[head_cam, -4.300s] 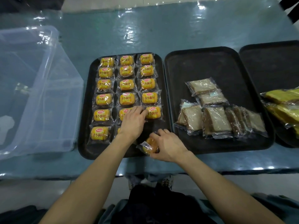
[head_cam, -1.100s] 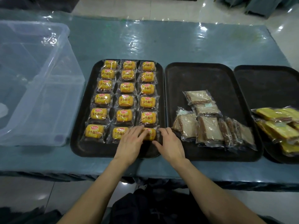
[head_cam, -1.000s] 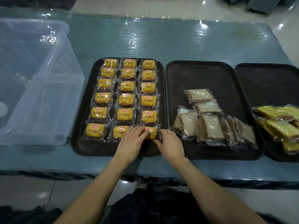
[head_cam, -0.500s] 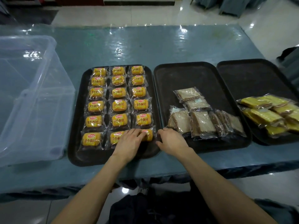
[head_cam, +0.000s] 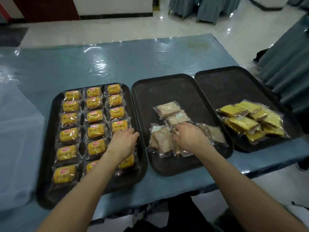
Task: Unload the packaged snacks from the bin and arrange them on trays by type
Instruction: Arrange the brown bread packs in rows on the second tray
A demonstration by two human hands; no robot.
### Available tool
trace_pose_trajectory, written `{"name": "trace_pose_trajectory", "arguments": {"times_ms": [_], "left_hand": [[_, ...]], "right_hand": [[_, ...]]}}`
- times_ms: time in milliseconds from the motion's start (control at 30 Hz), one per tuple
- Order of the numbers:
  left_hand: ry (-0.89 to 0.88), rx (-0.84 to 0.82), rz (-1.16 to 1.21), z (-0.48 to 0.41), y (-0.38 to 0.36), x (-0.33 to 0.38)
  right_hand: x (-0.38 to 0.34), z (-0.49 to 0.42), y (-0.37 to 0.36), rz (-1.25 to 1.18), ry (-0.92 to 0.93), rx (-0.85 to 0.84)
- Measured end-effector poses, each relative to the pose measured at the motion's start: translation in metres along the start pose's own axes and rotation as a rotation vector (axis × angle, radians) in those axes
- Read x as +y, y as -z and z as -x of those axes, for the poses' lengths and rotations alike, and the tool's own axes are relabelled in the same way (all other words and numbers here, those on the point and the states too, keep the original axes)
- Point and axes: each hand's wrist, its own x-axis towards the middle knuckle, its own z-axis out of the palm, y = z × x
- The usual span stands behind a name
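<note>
The bun packets (head_cam: 95,130) lay flat and label-up on the left tray (head_cam: 45,185) in three columns running away from the person, each packet's long axis set across the tray. On the middle tray (head_cam: 175,91) the bread packets (head_cam: 168,108) were bunched toward the near half, some flat, and some leaning on their neighbours at mixed angles. The cake packets (head_cam: 242,124) sat heaped on the near part of the right tray (head_cam: 234,84), their long axes running roughly left to right (a loose pile, not rows).

The left hand (head_cam: 122,143) was palm-down over the right-hand column of buns, its fingers (head_cam: 132,132) loosely bent and a little apart, holding nothing; it covered one packet and its forearm crossed part of the nearest row. The right hand (head_cam: 190,137) lay palm-down on the bread cluster, its fingers (head_cam: 179,127) curved down with the tips on the wrappers; whether they pinched one could not be told through the blur.

The three trays stood side by side, edges nearly touching, on the blue-covered bench (head_cam: 117,61). The clear bin (head_cam: 18,148) stood just left of the left tray. Cloth-covered chairs (head_cam: 205,9) stood on the shiny floor (head_cam: 117,30) beyond the bench.
</note>
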Motion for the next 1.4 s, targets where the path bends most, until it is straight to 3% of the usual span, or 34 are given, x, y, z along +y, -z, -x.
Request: {"name": "trace_pose_trajectory", "arguments": {"times_ms": [200, 400, 567, 900, 1033, 1200, 1300, 1400], "left_hand": [[0.161, -0.040, 0.047, -0.072, 0.004, 0.018], [0.564, -0.167, 0.517, -0.151, -0.006, 0.041], [0.761, -0.219, 0.883, -0.182, -0.026, 0.050], [0.840, 0.098, 1.339, -0.195, -0.029, 0.046], [0.863, 0.197, 1.320, -0.199, -0.015, 0.025], [0.846, 0.308, 1.102, -0.224, -0.007, -0.013], [0.798, 0.271, 0.722, -0.242, -0.005, -0.031], [0.557, 0.177, 0.312, -0.242, -0.024, -0.020]], "right_hand": [[0.052, -0.081, -0.005, -0.129, -0.026, -0.023], [0.094, -0.159, -0.021, -0.300, -0.076, -0.001], [0.099, -0.190, -0.032, -0.478, -0.139, -0.164], [0.105, -0.214, -0.042, -0.937, -0.207, -0.079], [0.095, -0.229, -0.036, -1.149, -0.231, -0.097], [0.072, -0.268, -0.022, -1.092, -0.157, 0.012], [0.061, -0.302, -0.020, -0.765, 0.039, -0.026], [0.059, -0.308, -0.040, -0.381, 0.254, -0.189]]}}
